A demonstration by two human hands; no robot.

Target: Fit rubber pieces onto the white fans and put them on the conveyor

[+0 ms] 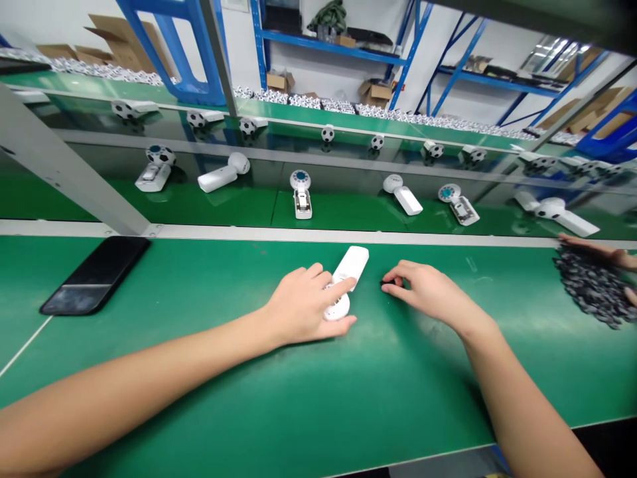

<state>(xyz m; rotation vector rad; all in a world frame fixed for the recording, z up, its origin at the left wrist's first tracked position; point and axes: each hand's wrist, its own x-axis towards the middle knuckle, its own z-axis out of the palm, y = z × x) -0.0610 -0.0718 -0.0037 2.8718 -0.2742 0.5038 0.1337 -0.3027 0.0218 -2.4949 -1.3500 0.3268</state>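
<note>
A white plastic device (pixel 354 260) with a round head and a long rectangular body lies on the green worktop. My left hand (pixel 303 304) rests over its round head, thumb and fingers on either side, hiding part of it. To the right of the device, just above the worktop, my right hand (pixel 423 289) pinches a small black piece (pixel 385 283) between thumb and fingertips. Most of that piece is hidden, so its exact kind does not show.
At far right, another person's hands (pixel 630 259) are by a pile of small black pieces (pixel 592 282). A black phone (pixel 94 275) lies at left. Behind a metal rail (pixel 318 234), a conveyor (pixel 223 209) carries several white devices, some with football-patterned heads.
</note>
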